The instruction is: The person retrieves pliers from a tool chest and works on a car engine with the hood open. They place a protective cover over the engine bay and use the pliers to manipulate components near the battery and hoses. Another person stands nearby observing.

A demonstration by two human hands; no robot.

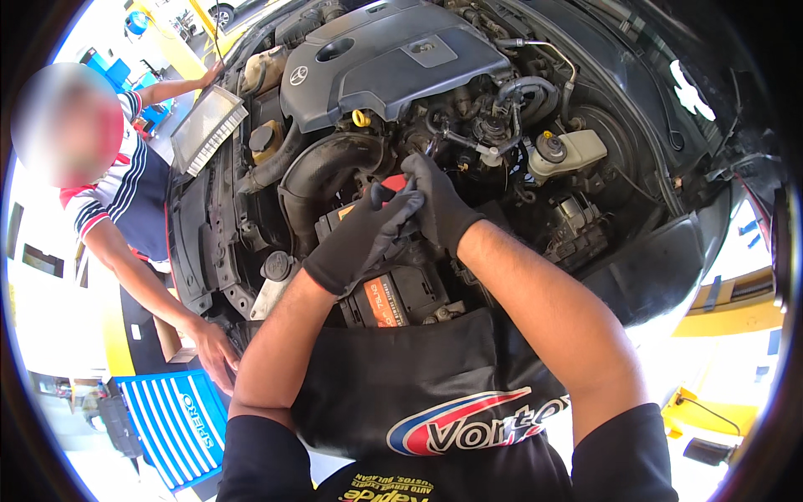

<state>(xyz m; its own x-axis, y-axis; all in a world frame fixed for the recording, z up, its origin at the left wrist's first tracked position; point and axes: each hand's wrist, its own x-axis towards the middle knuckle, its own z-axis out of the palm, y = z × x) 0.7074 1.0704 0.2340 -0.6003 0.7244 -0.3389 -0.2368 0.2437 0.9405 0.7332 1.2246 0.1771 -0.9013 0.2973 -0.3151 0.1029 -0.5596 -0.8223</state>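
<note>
Both my hands wear black gloves and meet above the car battery (397,294), in the engine bay. My left hand (355,238) is closed, its fingers bent against the right one. My right hand (439,197) is closed too, knuckles toward the engine. Between them a small part of a red object (393,182) shows; the gloves hide the rest, so its kind cannot be made out. Just beyond my fingers are hoses and a dark intake pipe (330,163). The battery has an orange label and sits partly under my wrists.
A grey engine cover (393,58) spans the far side, with a yellow dipstick ring (360,118) beside it. A brake fluid reservoir (577,152) stands right. An air filter (209,125) leans at left, near another person (138,192). A black fender cover (376,376) drapes the near edge.
</note>
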